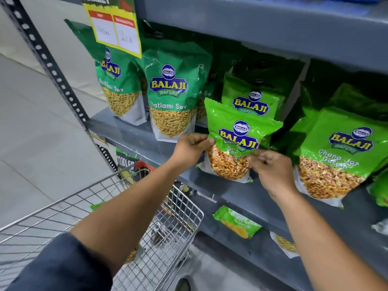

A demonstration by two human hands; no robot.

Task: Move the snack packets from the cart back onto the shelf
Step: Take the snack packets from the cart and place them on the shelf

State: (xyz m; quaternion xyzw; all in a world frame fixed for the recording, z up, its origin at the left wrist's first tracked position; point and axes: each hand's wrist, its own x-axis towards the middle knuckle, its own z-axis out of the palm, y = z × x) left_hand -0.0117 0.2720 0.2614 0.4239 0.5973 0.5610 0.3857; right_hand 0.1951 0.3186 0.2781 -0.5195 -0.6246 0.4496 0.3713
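2 hands [231,156] hold packet [237,141] upright, logo outward.

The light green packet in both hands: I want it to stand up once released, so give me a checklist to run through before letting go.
1. Both hands on the light green packet: ok, left hand at its left edge, right hand at its lower right.
2. Packet's base resting on the shelf: not ok, its bottom hangs in front of the shelf's front edge.
3. Packet upright: not ok, it tilts slightly.
4. Matching packet behind for support: ok, one stands directly behind.
5. Side room: cannot tell, the Chana Jor Garam packet stands close on the right.
6. Cart emptied: cannot tell.
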